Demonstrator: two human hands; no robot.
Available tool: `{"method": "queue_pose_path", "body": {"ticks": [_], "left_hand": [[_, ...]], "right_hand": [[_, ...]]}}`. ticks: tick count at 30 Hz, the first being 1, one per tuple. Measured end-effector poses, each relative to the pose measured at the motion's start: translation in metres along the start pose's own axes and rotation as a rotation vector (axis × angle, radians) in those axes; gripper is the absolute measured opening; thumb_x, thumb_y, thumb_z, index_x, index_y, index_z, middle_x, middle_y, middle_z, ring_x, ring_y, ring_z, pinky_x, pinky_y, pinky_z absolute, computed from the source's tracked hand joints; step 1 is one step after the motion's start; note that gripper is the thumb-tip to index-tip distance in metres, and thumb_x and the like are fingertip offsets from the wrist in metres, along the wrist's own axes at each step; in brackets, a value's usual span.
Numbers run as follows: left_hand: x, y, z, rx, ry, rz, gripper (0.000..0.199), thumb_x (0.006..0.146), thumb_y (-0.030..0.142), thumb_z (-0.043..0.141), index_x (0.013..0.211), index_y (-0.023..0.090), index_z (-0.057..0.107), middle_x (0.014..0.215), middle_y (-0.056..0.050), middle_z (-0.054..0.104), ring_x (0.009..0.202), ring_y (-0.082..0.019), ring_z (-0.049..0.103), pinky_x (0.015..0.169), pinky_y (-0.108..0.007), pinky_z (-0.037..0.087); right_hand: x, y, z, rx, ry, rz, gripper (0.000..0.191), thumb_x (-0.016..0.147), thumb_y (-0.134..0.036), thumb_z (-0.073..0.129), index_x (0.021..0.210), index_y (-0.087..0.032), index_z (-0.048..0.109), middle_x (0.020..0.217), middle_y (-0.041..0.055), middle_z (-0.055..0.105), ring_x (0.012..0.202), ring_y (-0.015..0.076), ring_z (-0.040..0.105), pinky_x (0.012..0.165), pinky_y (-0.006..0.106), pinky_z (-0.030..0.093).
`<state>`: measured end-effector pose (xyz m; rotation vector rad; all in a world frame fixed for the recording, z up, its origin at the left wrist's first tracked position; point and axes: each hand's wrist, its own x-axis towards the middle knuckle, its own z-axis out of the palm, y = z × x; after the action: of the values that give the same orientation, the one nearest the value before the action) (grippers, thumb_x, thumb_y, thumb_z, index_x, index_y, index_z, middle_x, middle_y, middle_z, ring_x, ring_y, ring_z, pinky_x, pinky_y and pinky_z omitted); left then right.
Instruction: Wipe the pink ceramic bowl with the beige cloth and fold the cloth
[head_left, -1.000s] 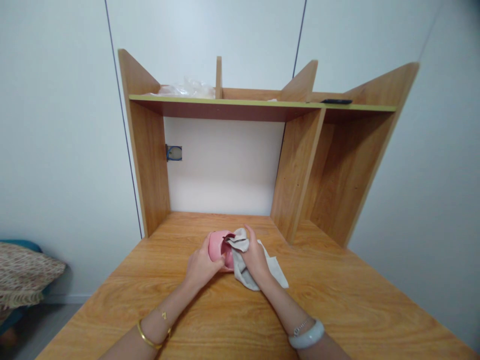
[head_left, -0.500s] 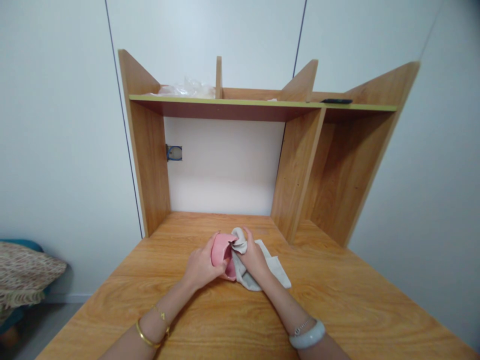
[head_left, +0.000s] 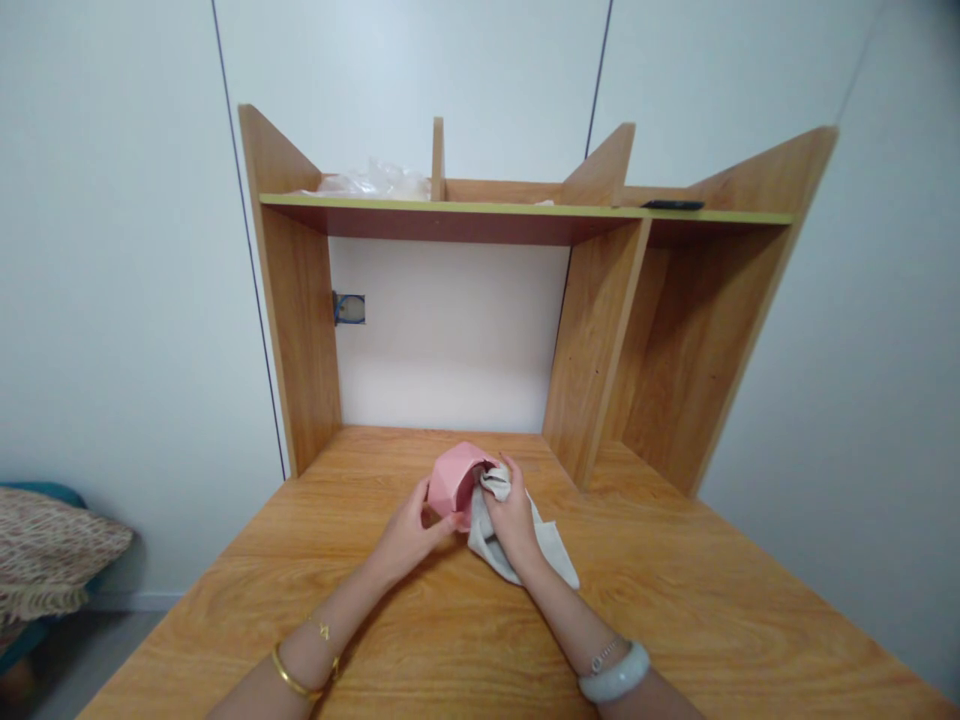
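A pink faceted bowl-like vessel (head_left: 452, 478) is held tilted above the wooden desk, its opening turned toward the right. My left hand (head_left: 415, 530) grips it from the left, with the thumb at the lower rim. In my right hand (head_left: 515, 510) is a bunched part of a light grey cloth (head_left: 551, 550), pressed at the rim and partly inside the opening. The rest of the cloth hangs below that hand and spreads onto the desk. The vessel's inside is mostly hidden.
Behind the hands stands a wooden shelf unit (head_left: 595, 370) on the desk (head_left: 645, 620). Its upper shelf bears a clear plastic bag (head_left: 379, 181) and a dark flat object (head_left: 673, 205). Patterned fabric (head_left: 60, 545) lies at the far left.
The pink vessel has turned in my left hand and moved slightly up, showing more of its faceted outside. My right hand has shifted a little right with the cloth.
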<state>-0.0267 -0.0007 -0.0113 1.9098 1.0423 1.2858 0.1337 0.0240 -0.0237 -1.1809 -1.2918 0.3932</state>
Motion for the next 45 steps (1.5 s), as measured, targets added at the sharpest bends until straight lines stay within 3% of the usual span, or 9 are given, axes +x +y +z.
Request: {"method": "queue_pose_path", "body": {"ticks": [3,6,17,23,27,35,39,42,45], "left_hand": [[-0.003,0.002,0.007,-0.03,-0.032,0.007,0.058,0.068,0.041,0.064,0.116,0.014,0.043,0.112,-0.011,0.057,0.099,-0.022,0.053,0.088,-0.034,0.04],[-0.005,0.006,0.009,-0.028,0.028,0.006,0.057,0.068,0.037,0.065,0.115,0.013,0.042,0.111,-0.011,0.057,0.099,-0.022,0.054,0.087,-0.033,0.041],[-0.004,0.018,-0.002,0.391,0.127,-0.036,0.056,0.064,0.03,0.058,0.116,0.014,0.047,0.093,-0.009,0.064,0.08,-0.024,0.06,0.073,-0.033,0.045],[-0.005,0.024,-0.012,0.561,0.015,-0.015,0.06,0.059,0.033,0.06,0.117,0.018,0.051,0.095,-0.008,0.066,0.082,-0.028,0.061,0.077,-0.035,0.045],[-0.007,0.021,-0.017,0.608,-0.044,-0.002,0.061,0.062,0.033,0.057,0.121,0.018,0.047,0.1,-0.008,0.065,0.085,-0.027,0.06,0.079,-0.036,0.044],[-0.002,0.009,-0.007,0.138,0.046,0.002,0.058,0.081,0.043,0.043,0.13,0.016,0.027,0.11,-0.011,0.058,0.09,-0.021,0.058,0.075,-0.033,0.046],[-0.002,0.001,0.003,-0.031,-0.019,0.026,0.069,0.074,0.043,0.058,0.128,0.015,0.026,0.116,-0.013,0.053,0.096,-0.021,0.055,0.081,-0.033,0.045],[-0.003,0.0,0.011,-0.115,-0.068,0.045,0.064,0.076,0.041,0.058,0.126,0.015,0.028,0.118,-0.012,0.051,0.102,-0.02,0.053,0.087,-0.034,0.042],[-0.004,0.003,0.013,-0.137,-0.018,0.028,0.063,0.075,0.039,0.058,0.125,0.016,0.028,0.119,-0.011,0.051,0.104,-0.02,0.051,0.089,-0.034,0.041]], "right_hand": [[0.001,0.004,0.001,0.054,0.007,0.023,0.054,0.07,-0.022,0.049,0.122,-0.018,0.037,0.107,0.0083,0.06,0.093,0.0176,0.058,0.077,0.029,0.046],[-0.002,0.005,0.004,0.09,-0.022,0.051,0.055,0.069,-0.024,0.051,0.122,-0.017,0.037,0.105,0.0088,0.061,0.089,0.0179,0.06,0.073,0.029,0.048],[0.0,-0.013,0.0,-0.113,-0.041,0.016,0.068,0.067,-0.024,0.058,0.129,-0.015,0.03,0.084,0.0068,0.066,0.074,0.0205,0.062,0.062,0.027,0.045],[0.0,-0.019,-0.014,-0.405,-0.199,-0.093,0.065,0.074,-0.029,0.054,0.132,-0.016,0.029,0.063,0.003,0.064,0.059,0.0212,0.061,0.051,0.025,0.038],[-0.002,-0.022,-0.016,-0.363,-0.261,-0.178,0.061,0.075,-0.028,0.052,0.131,-0.017,0.031,0.076,0.0066,0.066,0.068,0.021,0.062,0.056,0.025,0.04],[0.003,-0.005,-0.009,-0.066,-0.162,-0.072,0.059,0.073,-0.021,0.049,0.129,-0.016,0.032,0.089,0.0067,0.065,0.08,0.0191,0.061,0.07,0.028,0.046],[0.007,0.011,0.0,0.105,-0.049,0.022,0.049,0.07,-0.024,0.05,0.118,-0.015,0.043,0.097,0.0092,0.063,0.087,0.019,0.06,0.077,0.031,0.046],[0.008,0.018,0.007,0.173,-0.032,0.054,0.04,0.068,-0.028,0.051,0.105,-0.013,0.049,0.099,0.0119,0.062,0.088,0.0196,0.06,0.079,0.033,0.046],[0.006,0.02,0.011,0.192,-0.055,0.049,0.041,0.066,-0.028,0.053,0.104,-0.014,0.049,0.101,0.0114,0.062,0.089,0.0192,0.059,0.08,0.032,0.046]]}}
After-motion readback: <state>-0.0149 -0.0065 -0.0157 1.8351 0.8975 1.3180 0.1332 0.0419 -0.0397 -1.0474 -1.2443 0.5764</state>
